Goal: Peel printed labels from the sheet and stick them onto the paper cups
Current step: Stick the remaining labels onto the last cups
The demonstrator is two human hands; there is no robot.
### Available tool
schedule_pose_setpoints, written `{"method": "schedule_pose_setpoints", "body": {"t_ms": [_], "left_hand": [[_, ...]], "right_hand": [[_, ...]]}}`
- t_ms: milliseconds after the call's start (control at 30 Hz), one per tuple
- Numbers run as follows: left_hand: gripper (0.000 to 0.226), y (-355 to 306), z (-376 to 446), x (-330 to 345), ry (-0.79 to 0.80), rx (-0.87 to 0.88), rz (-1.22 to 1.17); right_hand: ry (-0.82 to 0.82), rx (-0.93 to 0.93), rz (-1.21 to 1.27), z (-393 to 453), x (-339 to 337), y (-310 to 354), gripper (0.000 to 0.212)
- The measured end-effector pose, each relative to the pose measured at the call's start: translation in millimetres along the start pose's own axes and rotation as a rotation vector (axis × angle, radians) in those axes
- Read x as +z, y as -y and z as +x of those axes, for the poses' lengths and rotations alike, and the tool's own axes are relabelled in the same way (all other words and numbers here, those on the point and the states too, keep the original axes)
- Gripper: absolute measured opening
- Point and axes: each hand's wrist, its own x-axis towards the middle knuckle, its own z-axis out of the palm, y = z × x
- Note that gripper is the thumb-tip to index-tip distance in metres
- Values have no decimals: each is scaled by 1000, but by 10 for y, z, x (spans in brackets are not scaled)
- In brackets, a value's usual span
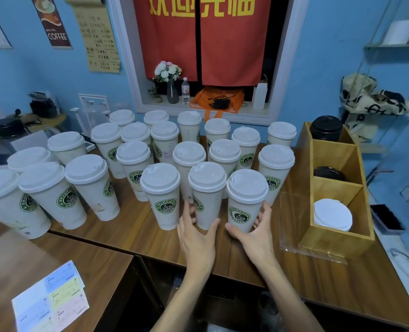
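Handling cups right now, not peeling: the label sheet (51,299) lies nearest, on the lower wooden surface (14,262) at bottom left, well apart from both hands, with pastel printed labels on it; can't tell how many are left. Further in, left hand (195,232) wraps the base of the middle front cup (207,195), thumb on one side, fingers (189,210) curled round the other. Right hand (254,232) cups the base of the right front cup (246,200), thumb in front and fingers behind. Both cups stand upright on the main surface (136,231), lids on, logos facing the camera. My read: positioning or turning cups to expose a blank face, so the step in hand is prep between labels. Next move calls for freeing one hand, reaching back left to the sheet, lifting a label corner and keeping the other hand on a cup as a brace. Behind: more lidded cups (131,164) in loose rows; a few seem to carry small labels, too small to be sure. Wooden lid box (337,224) to the right, red curtain (198,37) at the far window.
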Motion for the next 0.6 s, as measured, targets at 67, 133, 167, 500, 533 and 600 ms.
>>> {"method": "schedule_pose_setpoints", "body": {"t_ms": [67,133,167,500,533,600], "left_hand": [[92,54,39,46,16,-12,38],[87,81,58,81,54,-30,73],[84,86,58,95,72,-34,81],[89,48,31,140,153,-98,-84],[92,54,29,130,153,-93,-66],[93,28,22,91,137,-82,-47]], "right_hand": [[-9,17,-25,24,-12,-63,98],[-22,32,-46,38,-27,-99,86],[-22,39,-51,41,-32,-102,81],[-10,14,-5,47,-121,-83,76],[-8,3,0,41,-123,-59,76],[-8,-15,23,27,-138,-4,74]]}}
